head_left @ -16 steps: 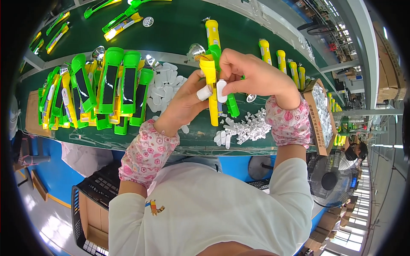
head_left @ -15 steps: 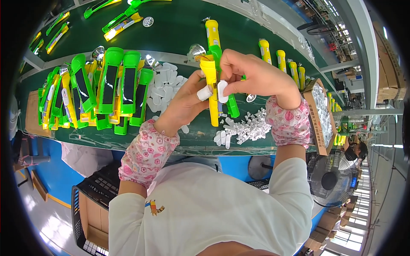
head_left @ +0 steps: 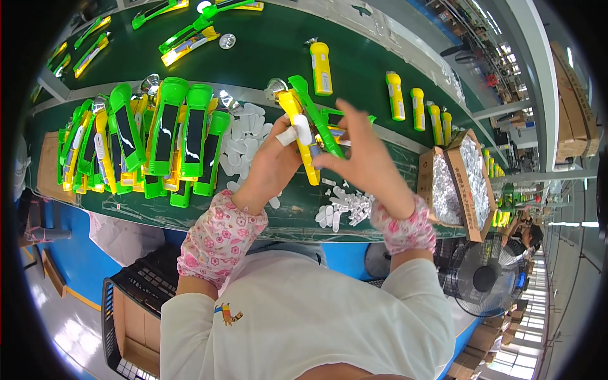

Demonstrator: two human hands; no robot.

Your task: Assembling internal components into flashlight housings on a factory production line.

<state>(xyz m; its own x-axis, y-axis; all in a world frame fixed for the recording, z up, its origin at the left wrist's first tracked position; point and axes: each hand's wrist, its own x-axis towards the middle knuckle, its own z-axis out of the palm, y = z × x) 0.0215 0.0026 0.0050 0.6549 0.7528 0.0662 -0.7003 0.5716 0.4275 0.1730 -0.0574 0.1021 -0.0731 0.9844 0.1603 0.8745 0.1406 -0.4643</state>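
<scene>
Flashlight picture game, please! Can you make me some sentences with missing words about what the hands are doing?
1. Both hands, the left hand and the right hand, hold a flashlight body that is green and ____.
2. The small loose parts under the hands are ____ in colour.
3. The bench top is dark ____.
4. The open cardboard box lies to the person's ____.

Missing words: yellow; white; green; right
</scene>
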